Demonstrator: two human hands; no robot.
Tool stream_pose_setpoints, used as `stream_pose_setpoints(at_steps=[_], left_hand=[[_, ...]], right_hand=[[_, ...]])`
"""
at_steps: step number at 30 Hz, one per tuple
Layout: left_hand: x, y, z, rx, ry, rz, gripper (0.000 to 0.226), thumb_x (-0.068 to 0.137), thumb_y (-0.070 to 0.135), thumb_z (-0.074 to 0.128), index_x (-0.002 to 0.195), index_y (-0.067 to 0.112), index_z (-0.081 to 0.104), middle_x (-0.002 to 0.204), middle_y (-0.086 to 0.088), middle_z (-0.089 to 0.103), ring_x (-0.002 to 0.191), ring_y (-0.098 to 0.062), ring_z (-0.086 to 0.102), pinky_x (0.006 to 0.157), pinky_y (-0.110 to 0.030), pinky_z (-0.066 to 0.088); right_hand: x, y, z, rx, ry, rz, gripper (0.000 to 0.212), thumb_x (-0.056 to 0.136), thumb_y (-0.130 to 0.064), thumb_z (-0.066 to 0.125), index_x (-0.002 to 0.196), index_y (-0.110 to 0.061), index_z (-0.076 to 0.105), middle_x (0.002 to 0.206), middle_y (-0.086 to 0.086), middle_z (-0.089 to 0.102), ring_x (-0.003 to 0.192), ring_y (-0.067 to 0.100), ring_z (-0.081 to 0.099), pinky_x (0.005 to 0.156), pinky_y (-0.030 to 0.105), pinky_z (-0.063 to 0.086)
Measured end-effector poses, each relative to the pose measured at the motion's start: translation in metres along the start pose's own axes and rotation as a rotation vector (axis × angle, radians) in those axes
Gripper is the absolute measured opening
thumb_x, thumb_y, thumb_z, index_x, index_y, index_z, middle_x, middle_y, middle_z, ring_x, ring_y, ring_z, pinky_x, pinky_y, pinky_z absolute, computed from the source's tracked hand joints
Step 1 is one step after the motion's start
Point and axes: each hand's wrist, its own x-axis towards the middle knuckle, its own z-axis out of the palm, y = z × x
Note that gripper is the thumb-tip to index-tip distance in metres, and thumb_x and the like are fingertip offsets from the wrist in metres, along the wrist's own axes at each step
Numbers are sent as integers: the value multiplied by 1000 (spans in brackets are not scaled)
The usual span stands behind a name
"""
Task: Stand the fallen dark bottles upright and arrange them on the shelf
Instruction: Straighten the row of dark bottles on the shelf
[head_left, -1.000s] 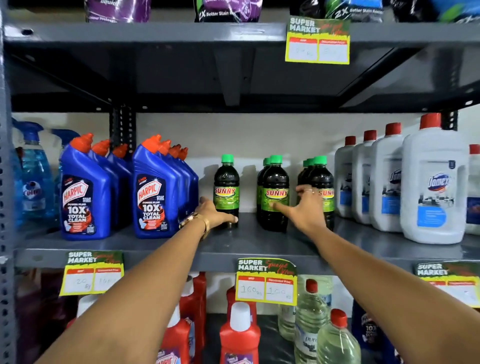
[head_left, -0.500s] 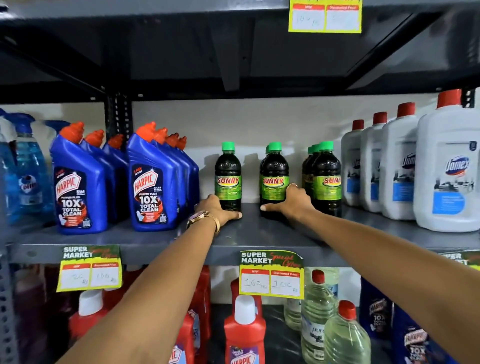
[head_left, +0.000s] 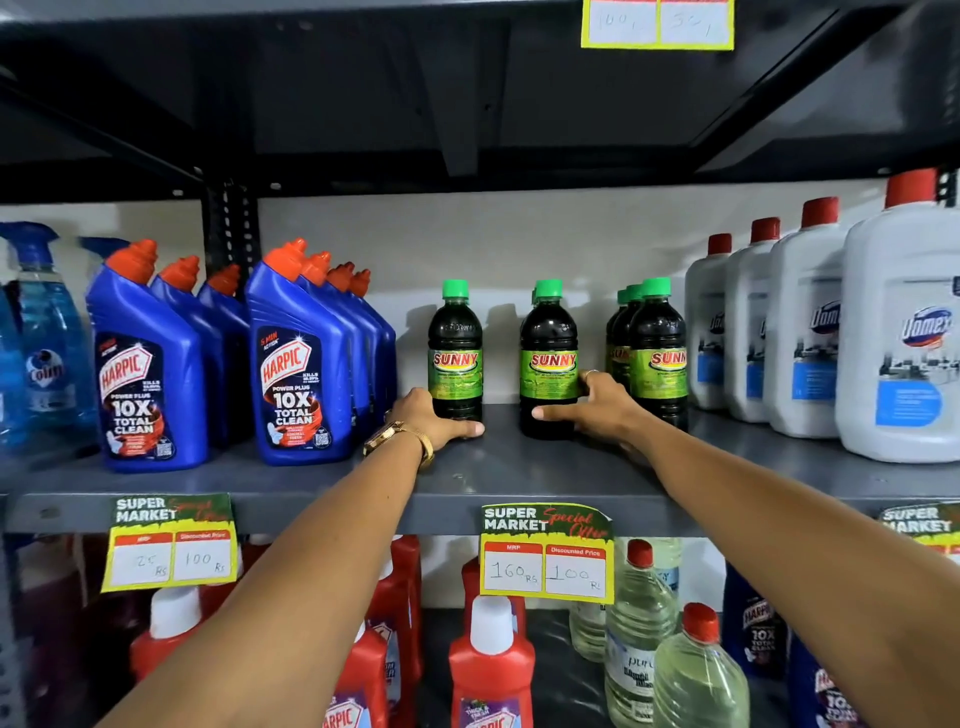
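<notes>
Dark Sunny bottles with green caps stand upright on the grey middle shelf (head_left: 519, 483). My left hand (head_left: 434, 421) wraps the base of the leftmost dark bottle (head_left: 455, 348). My right hand (head_left: 597, 408) grips the lower part of the middle front bottle (head_left: 548, 353), which has another bottle hidden behind it. A row of three more dark bottles (head_left: 657, 353) stands just right of my right hand. No bottle lies on its side in view.
Blue Harpic bottles (head_left: 298, 364) stand left of the dark bottles and white Domex bottles (head_left: 904, 343) to the right. A blue spray bottle (head_left: 44, 343) is at far left. Price tags (head_left: 545, 553) hang on the shelf edge. Red and clear bottles fill the lower shelf.
My right hand dropped from the right-hand bottles' labels to the middle front bottle and closed around its lower part. My left hand stayed at the leftmost bottle's base. The camera tilted down.
</notes>
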Motion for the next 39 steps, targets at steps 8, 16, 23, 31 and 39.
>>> stream_pose_setpoints(at_steps=[8,16,23,31,39], left_hand=[[-1,0,-2,-17,-2,-2,71,54,45,87,114,14,63,113,-10,66,102,-28,61,88,-30,48],[-2,1,-4,-14,-6,5,63,55,43,87,107,15,66,110,-11,69,86,-23,58,80,-26,45],[-7,3,-7,36,20,-72,125,43,53,89,139,6,24,136,-17,48,127,-38,43,105,-48,39],[-6,4,0,75,13,-31,126,45,47,90,138,8,14,143,-16,39,132,-41,36,107,-50,36],[-5,4,1,114,32,-7,111,52,45,88,133,6,21,134,-17,47,123,-40,45,102,-47,41]], right_hand=[[-3,1,1,30,-53,-19,66,67,-27,86,125,-11,57,119,10,68,109,23,62,101,40,47],[-10,-9,0,-173,97,-63,56,68,-53,78,104,-16,56,89,-5,62,82,11,59,79,27,46],[-26,-22,-48,-440,837,-265,49,76,-55,64,100,-14,53,107,8,57,101,28,54,74,38,43],[-34,28,-77,-66,280,172,32,65,-17,84,93,-14,68,99,11,71,103,30,63,68,24,47],[-29,23,-66,-459,374,168,105,47,-66,82,122,-4,44,117,14,60,111,34,58,84,37,48]])
